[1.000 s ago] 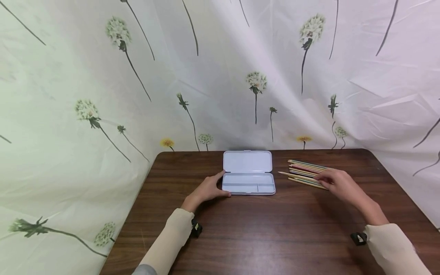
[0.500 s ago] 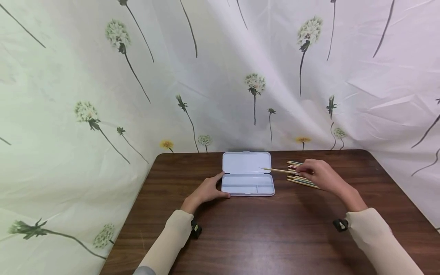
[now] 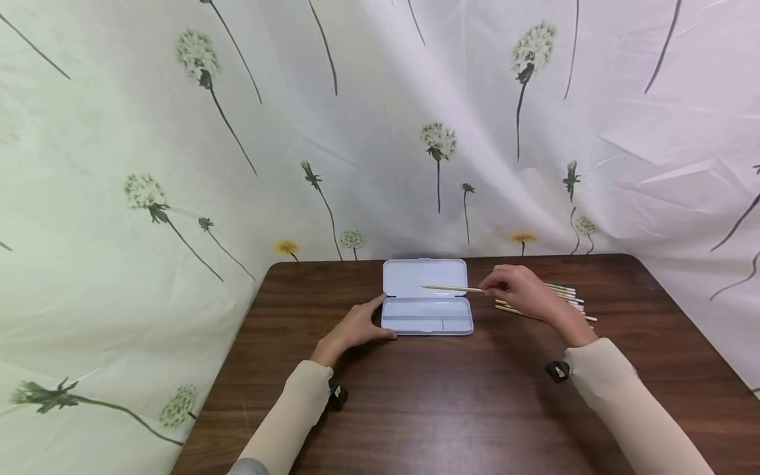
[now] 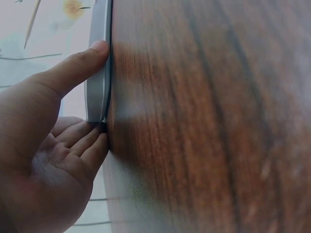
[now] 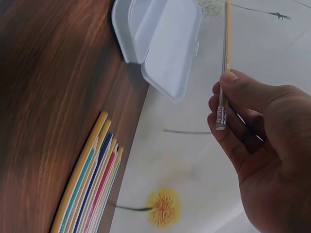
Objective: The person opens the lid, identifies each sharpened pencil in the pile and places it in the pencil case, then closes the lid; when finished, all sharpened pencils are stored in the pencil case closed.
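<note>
- A pale fabric backdrop printed with dandelion heads and long dark stems hangs behind and to both sides of the work area, creased in places.
- A dark brown wood-grain table fills the lower half of the head view, its far edge meeting the backdrop.
- Two arms in cream sleeves reach in from below, each with a small black clip at the cuff.
- A white plastic pencil case lies open near the far middle of the table, lid laid back toward the backdrop, its shallow tray divided into compartments.
- The left hand rests on the table at the case's left end; the thumb presses along the case's side and the other fingers curl loosely against its near corner, steadying it rather than wrapping it.
- The right hand hovers above the table just right of the case, thumb and fingers pinching the blunt end of a single yellow pencil.
- That pencil lies roughly level in the air, its tip reaching left over the open lid, not touching the case.
- A bunch of coloured pencils lies side by side on the table to the right, partly hidden behind the right hand; the right wrist view shows yellow, teal, blue and red barrels.
</note>
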The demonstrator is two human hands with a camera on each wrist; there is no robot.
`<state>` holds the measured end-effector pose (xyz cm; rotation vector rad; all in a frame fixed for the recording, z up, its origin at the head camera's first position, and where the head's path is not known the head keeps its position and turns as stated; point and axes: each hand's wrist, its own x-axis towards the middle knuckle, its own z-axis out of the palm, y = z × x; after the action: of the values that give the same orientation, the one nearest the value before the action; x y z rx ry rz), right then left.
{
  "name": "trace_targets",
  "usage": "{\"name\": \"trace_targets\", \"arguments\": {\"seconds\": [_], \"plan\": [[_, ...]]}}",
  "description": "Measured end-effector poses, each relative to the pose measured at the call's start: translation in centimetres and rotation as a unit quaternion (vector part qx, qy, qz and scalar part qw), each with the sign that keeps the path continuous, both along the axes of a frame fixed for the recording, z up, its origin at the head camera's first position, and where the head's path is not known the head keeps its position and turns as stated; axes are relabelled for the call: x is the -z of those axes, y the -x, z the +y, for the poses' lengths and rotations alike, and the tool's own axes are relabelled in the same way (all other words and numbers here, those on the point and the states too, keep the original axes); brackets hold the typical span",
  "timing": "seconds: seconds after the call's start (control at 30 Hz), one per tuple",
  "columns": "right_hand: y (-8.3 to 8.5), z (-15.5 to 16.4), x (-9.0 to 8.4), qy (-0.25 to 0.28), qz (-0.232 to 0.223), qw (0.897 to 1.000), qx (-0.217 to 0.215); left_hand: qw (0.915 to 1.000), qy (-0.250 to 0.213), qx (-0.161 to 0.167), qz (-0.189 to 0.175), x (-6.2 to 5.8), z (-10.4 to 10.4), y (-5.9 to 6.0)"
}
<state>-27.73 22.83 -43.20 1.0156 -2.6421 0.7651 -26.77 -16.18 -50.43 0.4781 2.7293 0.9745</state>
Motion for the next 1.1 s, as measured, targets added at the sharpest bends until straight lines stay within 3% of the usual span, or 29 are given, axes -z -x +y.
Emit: {"name": "trace_targets", "arguments": {"seconds": [0.5, 0.9, 1.1], "plan": [[2.0, -4.4, 0.5, -0.004, -0.037, 0.999, -0.035, 1.0, -0.005, -0.002, 0.0, 0.1, -0.1, 0.1], [2.9, -6.9, 2.6, -0.035, -0.092, 0.995, -0.028, 1.0, -0.005, 0.002, 0.003, 0.4, -0.2, 0.0], [3.2, -7.2, 4.2, -0.036, -0.08, 0.996, -0.034, 1.0, -0.006, 0.0, 0.005, 0.2, -0.1, 0.1]]}}
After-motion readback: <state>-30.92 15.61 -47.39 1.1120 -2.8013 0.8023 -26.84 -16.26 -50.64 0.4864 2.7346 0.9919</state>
